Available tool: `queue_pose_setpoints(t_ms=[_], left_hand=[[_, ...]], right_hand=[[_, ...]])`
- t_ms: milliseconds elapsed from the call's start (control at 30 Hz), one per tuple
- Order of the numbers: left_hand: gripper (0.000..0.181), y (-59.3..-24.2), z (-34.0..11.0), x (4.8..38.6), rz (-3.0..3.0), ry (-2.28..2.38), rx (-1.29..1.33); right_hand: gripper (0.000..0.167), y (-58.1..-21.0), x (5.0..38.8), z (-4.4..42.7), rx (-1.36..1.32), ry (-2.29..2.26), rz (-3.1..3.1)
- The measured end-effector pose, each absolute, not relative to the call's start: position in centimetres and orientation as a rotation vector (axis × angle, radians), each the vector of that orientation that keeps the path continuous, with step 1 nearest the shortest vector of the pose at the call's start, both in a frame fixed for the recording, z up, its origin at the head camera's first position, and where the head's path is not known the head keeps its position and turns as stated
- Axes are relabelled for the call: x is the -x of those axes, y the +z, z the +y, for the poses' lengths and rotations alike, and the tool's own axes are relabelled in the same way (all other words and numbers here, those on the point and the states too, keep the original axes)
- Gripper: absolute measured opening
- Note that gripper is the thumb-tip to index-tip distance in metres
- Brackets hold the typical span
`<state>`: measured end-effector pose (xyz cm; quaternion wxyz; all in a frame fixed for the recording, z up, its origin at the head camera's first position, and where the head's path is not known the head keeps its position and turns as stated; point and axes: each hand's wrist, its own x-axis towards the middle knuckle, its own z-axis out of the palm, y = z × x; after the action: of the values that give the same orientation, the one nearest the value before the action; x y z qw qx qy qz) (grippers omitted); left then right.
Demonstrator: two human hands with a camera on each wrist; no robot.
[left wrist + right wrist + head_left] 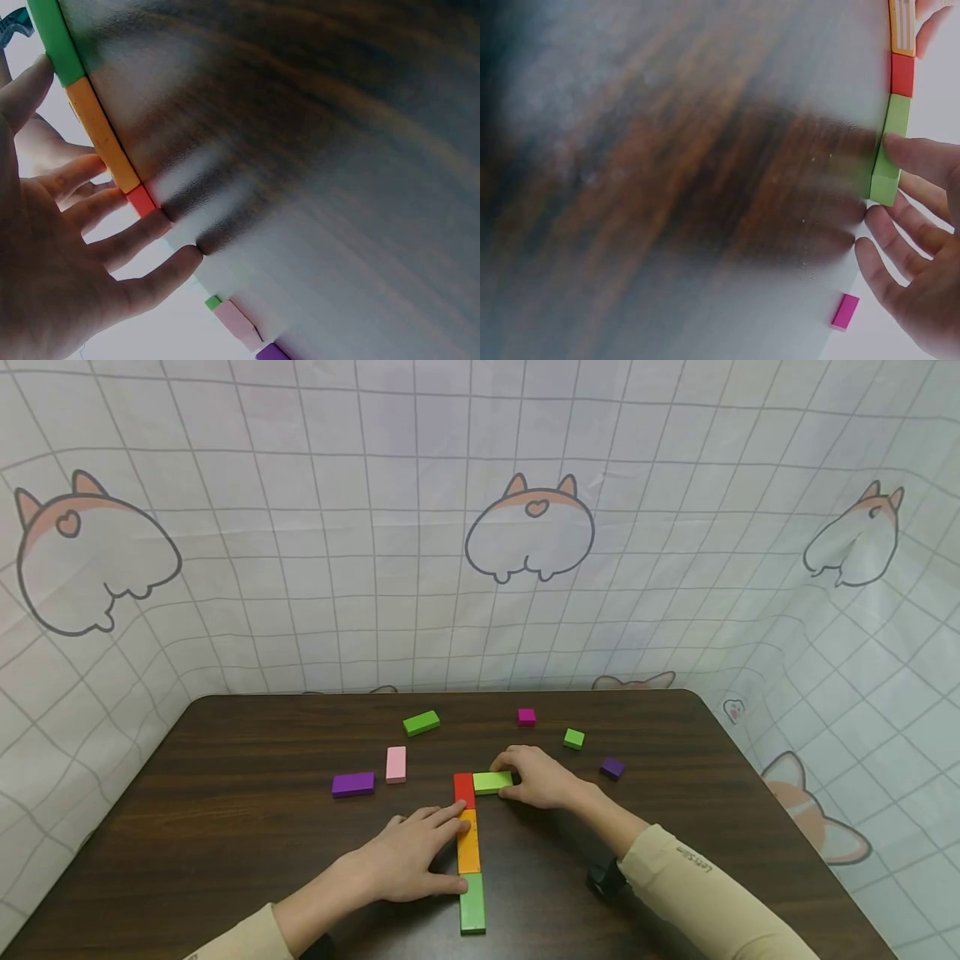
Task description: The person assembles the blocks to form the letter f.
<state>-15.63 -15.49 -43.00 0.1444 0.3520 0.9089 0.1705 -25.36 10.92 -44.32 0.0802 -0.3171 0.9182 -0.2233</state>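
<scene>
In the head view a red block (464, 790), an orange block (468, 843) and a green block (472, 906) form a column, end to end. A light green block (491, 782) lies crosswise, touching the red one's right side at the top. My right hand (543, 779) pinches that light green block by its outer end; its thumb shows on the near side in the right wrist view. With fingers spread, my left hand (408, 856) touches the column, fingertips on the red and orange blocks, thumb at the green block's left edge.
Left of the column lie a purple block (353, 785), a pink block (396, 765) and a green block (422, 723). Behind and right of my right hand are a magenta block (527, 717), a small green block (573, 739) and a dark purple block (612, 768).
</scene>
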Motion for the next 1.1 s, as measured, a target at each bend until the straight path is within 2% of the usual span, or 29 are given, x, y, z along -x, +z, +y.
queue_pose_setpoints(t_ms=[867, 1100], left_hand=[[0.080, -43.7, -16.2, 17.8, 2.635, 0.483, -1.037], [0.079, -43.7, -16.3, 17.8, 2.637, 0.473, -1.043]], right_hand=[[0.031, -44.8, 26.9, 10.2, 0.972, -0.683, 2.781], [0.035, -44.5, 26.2, 9.9, 1.009, -0.681, 2.801]])
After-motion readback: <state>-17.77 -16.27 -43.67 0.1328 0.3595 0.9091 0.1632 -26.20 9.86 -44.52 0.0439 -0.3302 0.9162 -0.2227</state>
